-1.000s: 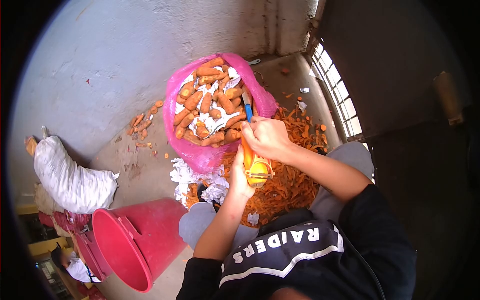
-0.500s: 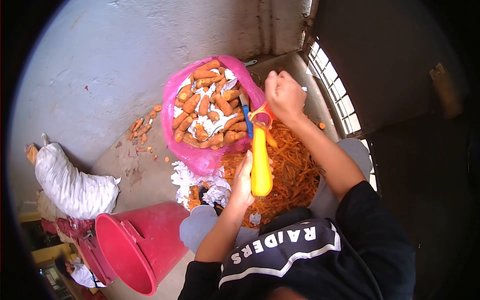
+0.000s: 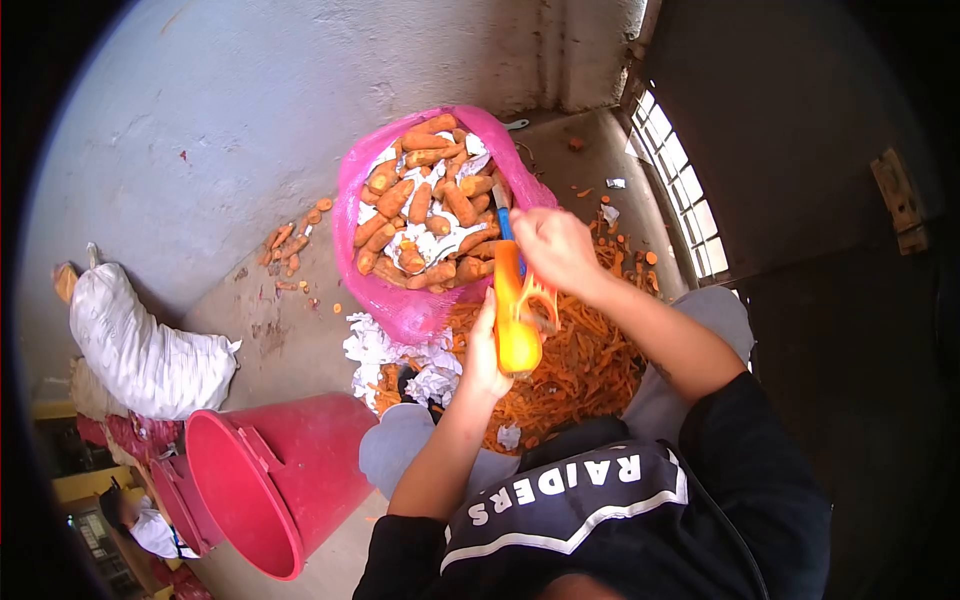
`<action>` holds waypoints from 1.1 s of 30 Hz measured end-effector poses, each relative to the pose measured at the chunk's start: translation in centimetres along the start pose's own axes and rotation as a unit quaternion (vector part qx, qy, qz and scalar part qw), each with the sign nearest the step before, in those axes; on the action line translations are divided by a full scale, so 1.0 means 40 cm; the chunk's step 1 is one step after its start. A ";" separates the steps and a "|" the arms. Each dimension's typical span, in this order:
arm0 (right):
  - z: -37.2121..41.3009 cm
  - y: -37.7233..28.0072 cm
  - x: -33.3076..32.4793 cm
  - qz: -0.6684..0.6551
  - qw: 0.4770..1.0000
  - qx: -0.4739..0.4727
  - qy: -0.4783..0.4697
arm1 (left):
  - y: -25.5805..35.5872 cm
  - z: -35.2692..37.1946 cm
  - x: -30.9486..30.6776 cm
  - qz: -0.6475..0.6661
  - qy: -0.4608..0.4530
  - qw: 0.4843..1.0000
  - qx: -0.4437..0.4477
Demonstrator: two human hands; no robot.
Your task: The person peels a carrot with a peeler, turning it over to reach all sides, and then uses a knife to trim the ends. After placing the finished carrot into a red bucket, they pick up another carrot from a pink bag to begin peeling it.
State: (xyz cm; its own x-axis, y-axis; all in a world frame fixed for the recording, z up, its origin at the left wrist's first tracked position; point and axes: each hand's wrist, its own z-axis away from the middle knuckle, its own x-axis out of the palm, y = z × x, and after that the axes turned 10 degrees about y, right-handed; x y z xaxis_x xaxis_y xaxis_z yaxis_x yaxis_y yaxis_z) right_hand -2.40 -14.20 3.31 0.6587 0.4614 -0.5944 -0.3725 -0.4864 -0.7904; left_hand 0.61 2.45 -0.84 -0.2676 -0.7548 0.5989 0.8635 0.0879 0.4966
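My left hand (image 3: 485, 355) is closed around a thick, bright yellow-orange carrot (image 3: 510, 310) with a smooth, peeled surface. In my right hand (image 3: 556, 248) is an orange peeler (image 3: 541, 296), its head against or just beside the carrot's right side. A knife with a blue handle (image 3: 505, 226) lies beyond the carrot, at the edge of a pink plastic bag (image 3: 400, 318). Rough, unpeeled carrots (image 3: 460, 204) and crumpled white paper fill that bag. Orange peelings (image 3: 595, 350) are heaped beneath my hands, between my legs.
Left of my legs lies a tipped red bucket (image 3: 325, 470), with a full white sack (image 3: 150, 345) beyond it. Carrot ends (image 3: 290, 245) lie by the wall. Crumpled paper (image 3: 437, 380) sits near my foot. A person (image 3: 150, 525) is at lower left.
My right hand has come down and toward me, bringing the peeler from the carrot's far end to near its close end. The left hand still grips the carrot, which is slightly turned.
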 end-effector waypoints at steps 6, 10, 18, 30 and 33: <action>0.067 -0.025 0.005 0.009 0.985 -0.170 -0.013 | -0.002 -0.018 0.022 0.036 0.056 0.998 0.008; 0.061 -0.018 0.016 0.046 0.989 -0.141 0.003 | -0.005 -0.013 0.026 0.022 0.049 0.999 0.003; -0.103 0.059 0.003 0.074 0.983 0.024 0.165 | -0.020 0.015 0.018 0.006 -0.058 0.998 -0.028; 0.041 -0.023 0.000 0.013 0.996 -0.069 0.051 | 0.010 -0.027 0.030 0.094 -0.015 0.995 -0.009; 0.062 -0.025 0.001 0.011 0.995 -0.091 0.042 | 0.013 -0.031 0.039 0.102 -0.003 0.995 -0.003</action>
State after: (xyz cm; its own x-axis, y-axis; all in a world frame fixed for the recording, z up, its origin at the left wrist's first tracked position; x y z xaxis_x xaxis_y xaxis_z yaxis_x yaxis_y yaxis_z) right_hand -3.61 -11.85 3.73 0.7073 0.3891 -0.5902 -0.2680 -0.6250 -0.7332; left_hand 1.18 0.52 -0.44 -0.0883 -0.7176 0.6908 0.9029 0.2352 0.3598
